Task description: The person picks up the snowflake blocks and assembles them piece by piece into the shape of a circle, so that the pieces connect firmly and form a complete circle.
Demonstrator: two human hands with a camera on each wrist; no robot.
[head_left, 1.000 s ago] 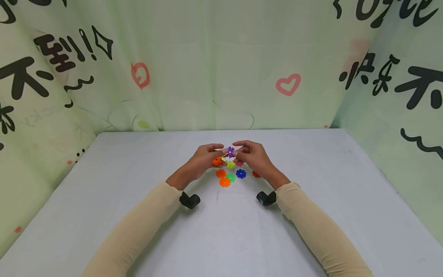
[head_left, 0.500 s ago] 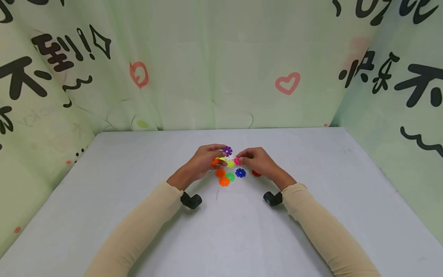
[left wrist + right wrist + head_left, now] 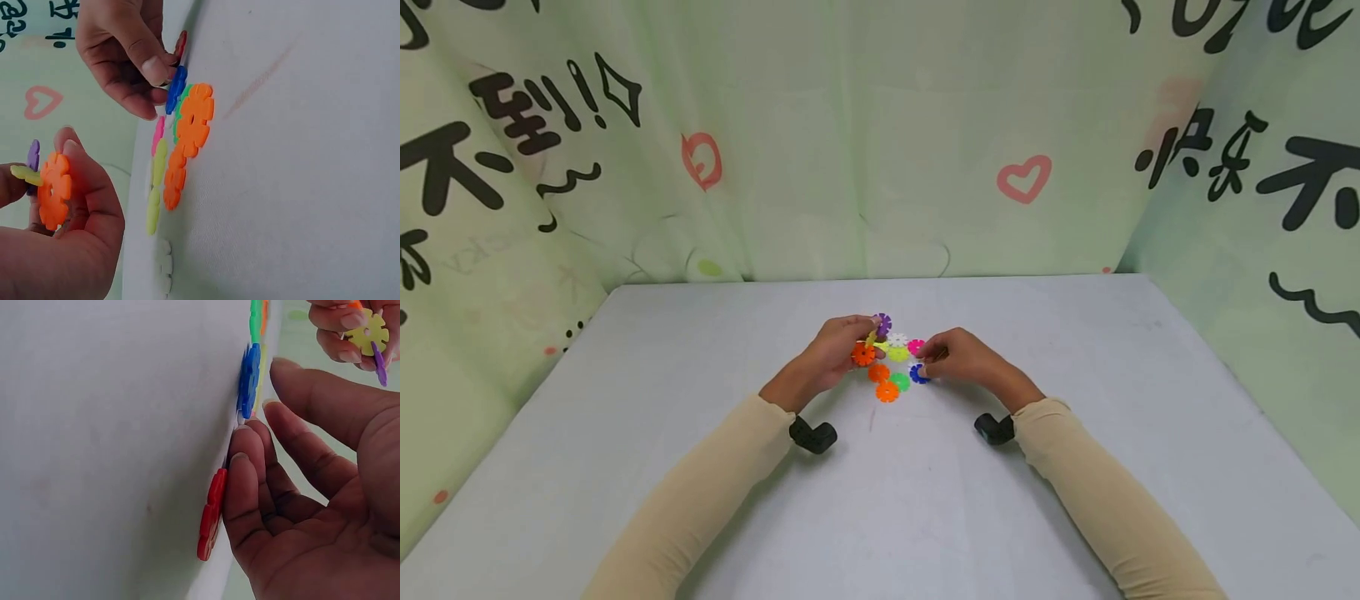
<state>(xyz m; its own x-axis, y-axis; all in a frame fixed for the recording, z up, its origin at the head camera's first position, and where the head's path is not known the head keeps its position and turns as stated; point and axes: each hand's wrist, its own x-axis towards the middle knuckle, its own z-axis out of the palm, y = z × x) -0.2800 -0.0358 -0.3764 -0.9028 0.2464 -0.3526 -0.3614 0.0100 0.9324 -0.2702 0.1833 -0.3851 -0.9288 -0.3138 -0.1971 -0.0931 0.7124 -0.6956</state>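
Note:
My left hand [image 3: 829, 354] grips a small joined piece above the table, made of notched plastic snowflake discs: an orange disc [image 3: 55, 190], a yellow disc [image 3: 369, 332] and a purple disc [image 3: 883, 325]. My right hand [image 3: 964, 360] is low over the table at a blue snowflake disc [image 3: 249, 380]. Its thumb and fingers are spread apart around the near end of that disc, with nothing pinched between them. Whether a fingertip touches the blue disc, I cannot tell. A red disc [image 3: 212, 514] lies beside the right fingers; in the head view the hand hides it.
Loose discs lie close together between the hands: pink [image 3: 915, 347], white [image 3: 897, 339], lime [image 3: 898, 355], green [image 3: 901, 382] and two orange, the nearer orange disc [image 3: 887, 392] in front. Another white disc [image 3: 166, 267] lies under the left hand. Patterned curtains surround the white table [image 3: 880, 500].
My right hand has left the joined piece, passed by the pink disc and come down at the blue disc. The left hand has kept the joined piece, which has turned and shifted slightly left.

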